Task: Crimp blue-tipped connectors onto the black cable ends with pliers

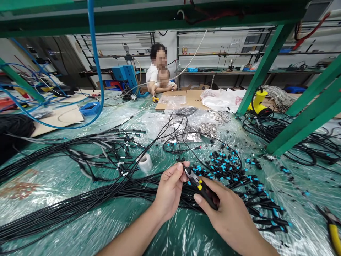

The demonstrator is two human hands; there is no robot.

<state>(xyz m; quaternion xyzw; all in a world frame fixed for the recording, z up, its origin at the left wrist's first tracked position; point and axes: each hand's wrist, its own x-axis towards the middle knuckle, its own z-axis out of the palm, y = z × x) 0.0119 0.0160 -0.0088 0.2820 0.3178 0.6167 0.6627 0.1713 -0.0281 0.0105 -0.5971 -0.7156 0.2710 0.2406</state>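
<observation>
My right hand (230, 209) is wrapped around a pair of cutting pliers (204, 193) with black and yellow handles. Their metal jaws reach the fingertips of my left hand (172, 188). That hand is closed in a pinch on what looks like the end of a black cable (179, 151); the fingers hide most of the gripped part. Below both hands runs a thick bundle of black cables (106, 199), its ends with blue-marked connectors (269, 213) fanning out to the right. Many small black and blue pieces (223, 163) lie scattered just beyond the pliers.
A roll of clear film (145, 163) stands left of my hands. Bags of metal parts (197, 129) lie farther back. Second pliers (333, 227) rest at the right edge. Green posts (301, 121) and a hanging blue hose (97, 64) frame the bench. Someone (157, 73) sits opposite.
</observation>
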